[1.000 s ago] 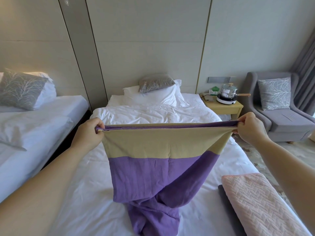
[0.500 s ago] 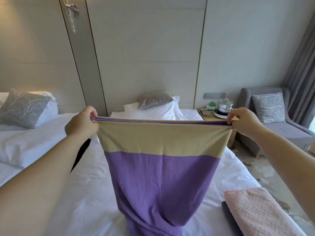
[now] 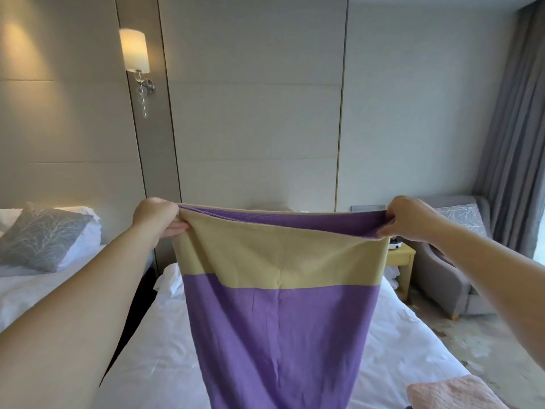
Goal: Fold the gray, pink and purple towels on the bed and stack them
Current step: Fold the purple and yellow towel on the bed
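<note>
1. above the bed (image 3: 153, 364), a person's left hand (image 3: 157, 215) and right hand (image 3: 410, 218) hold the purple towel (image 3: 280, 335) up by its two top corners. the cloth has a tan band across its upper part. it hangs doubled over the mattress.
2. the left hand's fingers are curled over one corner, with the thumb pressed up from beneath. the right hand pinches the other corner between curled fingers (image 3: 383, 231) and thumb.
3. the towel's lower end runs out of the bottom of the frame, so we cannot tell whether it touches the bed. the raised cloth hides the head of the bed.
4. at the bed's near right corner lies the folded pink towel (image 3: 454, 394), cut off by the frame edge.
5. just beside the bed's right side stands a nightstand (image 3: 401, 258). a small white object on it is mostly hidden behind the right hand, and we cannot make it out.
6. beyond the nightstand, open floor (image 3: 472, 335) separates the bed from a gray armchair (image 3: 442, 278) and a curtain (image 3: 510, 128).
7. to the bed's left, a narrow dark gap separates it from a second bed (image 3: 29, 284). a lit wall lamp (image 3: 134, 51) hangs above that gap.
</note>
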